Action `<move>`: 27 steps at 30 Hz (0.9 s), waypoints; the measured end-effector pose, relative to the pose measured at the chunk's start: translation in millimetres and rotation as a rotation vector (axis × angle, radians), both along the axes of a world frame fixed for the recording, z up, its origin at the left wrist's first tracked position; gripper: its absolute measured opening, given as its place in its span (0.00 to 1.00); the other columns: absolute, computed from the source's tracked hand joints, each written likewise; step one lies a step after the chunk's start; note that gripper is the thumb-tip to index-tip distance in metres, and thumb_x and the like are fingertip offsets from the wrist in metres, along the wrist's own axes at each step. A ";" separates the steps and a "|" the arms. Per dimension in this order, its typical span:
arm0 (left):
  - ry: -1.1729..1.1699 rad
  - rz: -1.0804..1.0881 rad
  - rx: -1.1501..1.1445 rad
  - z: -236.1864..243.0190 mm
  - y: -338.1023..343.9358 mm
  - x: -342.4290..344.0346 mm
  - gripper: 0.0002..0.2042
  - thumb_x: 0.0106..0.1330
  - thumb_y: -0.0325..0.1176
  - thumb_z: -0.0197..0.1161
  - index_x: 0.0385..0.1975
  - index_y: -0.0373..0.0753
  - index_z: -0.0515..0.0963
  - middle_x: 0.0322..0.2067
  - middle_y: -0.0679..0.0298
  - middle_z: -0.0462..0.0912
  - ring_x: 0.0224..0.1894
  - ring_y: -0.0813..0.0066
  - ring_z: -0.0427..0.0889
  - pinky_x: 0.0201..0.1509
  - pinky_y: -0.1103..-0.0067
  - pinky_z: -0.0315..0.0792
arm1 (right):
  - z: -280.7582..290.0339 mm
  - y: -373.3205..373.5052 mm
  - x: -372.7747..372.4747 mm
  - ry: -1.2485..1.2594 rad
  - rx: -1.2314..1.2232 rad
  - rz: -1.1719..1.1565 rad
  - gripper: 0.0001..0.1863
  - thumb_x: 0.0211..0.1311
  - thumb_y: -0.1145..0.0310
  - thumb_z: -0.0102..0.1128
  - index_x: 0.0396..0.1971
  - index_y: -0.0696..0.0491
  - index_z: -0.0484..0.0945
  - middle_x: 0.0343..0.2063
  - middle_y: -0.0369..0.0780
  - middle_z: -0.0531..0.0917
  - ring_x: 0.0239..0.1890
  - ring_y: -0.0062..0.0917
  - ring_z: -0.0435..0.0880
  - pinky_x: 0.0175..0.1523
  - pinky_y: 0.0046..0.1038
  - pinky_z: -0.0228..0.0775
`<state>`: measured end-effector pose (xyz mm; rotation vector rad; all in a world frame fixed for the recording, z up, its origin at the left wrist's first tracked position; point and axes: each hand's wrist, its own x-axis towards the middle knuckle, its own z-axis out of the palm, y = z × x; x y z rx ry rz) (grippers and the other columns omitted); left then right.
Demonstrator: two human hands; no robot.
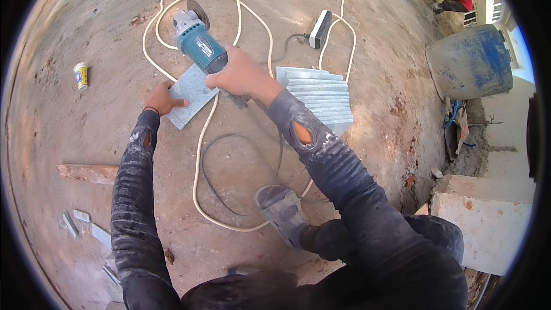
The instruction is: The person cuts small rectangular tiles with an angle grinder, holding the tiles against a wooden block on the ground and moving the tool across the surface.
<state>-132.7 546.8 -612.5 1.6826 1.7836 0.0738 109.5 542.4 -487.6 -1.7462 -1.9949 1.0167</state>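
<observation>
The grey tile [198, 96] lies on the bare floor toward 10 o'clock from the middle of the view; a line shows near its 7 o'clock side, though I cannot tell whether that is a score or a second piece below. The left hand [159, 100] has its grip closed on the tile's 9 o'clock edge, thumb across the face, while the right hand's [244, 72] grip is clamped around the rear body of a teal angle grinder [201, 46]. The grinder's disc [199, 14] points toward 12 o'clock, beyond the tile and apart from it, and whether it is spinning cannot be told. The step in hand looks like positioning tile and tool rather than cutting. A next move onto the tile would call for bringing the disc back toward 6 o'clock, with the left fingers off its path and the cream cable [198, 161], which runs right beside the tile, pulled well aside. Farther out from the tile, a stack of similar tiles [318, 100] sits at 3 o'clock, a power strip [320, 30] at 2, a small cup [81, 76] at 9, a wooden plank [87, 173] at 8 and narrow offcuts [101, 234] at 7. Farthest, at 3, stands a blue-stained barrel [470, 63].
</observation>
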 end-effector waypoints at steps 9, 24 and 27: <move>-0.369 0.334 0.146 53.8 -146.2 -41.8 0.17 0.54 0.36 0.74 0.34 0.33 0.76 0.31 0.57 0.81 0.36 0.67 0.80 0.40 0.72 0.72 | 33.9 -19.1 -53.3 0.230 -0.058 0.090 0.28 0.38 0.60 0.69 0.40 0.61 0.76 0.30 0.42 0.82 0.28 0.27 0.80 0.36 0.27 0.72; -1.555 1.974 0.686 73.8 -574.4 58.4 0.24 0.68 0.26 0.62 0.62 0.39 0.63 0.58 0.61 0.74 0.60 0.64 0.75 0.64 0.63 0.69 | 73.4 -140.4 -214.1 0.288 -0.091 0.606 0.20 0.44 0.64 0.68 0.37 0.59 0.77 0.25 0.35 0.79 0.24 0.18 0.75 0.32 0.23 0.68; -1.575 2.104 0.835 41.5 -575.3 70.6 0.24 0.69 0.25 0.61 0.63 0.41 0.62 0.59 0.62 0.73 0.61 0.64 0.74 0.65 0.63 0.69 | 71.4 -167.4 -243.0 0.377 -0.220 0.713 0.20 0.44 0.66 0.69 0.37 0.59 0.76 0.26 0.35 0.78 0.24 0.18 0.75 0.31 0.23 0.68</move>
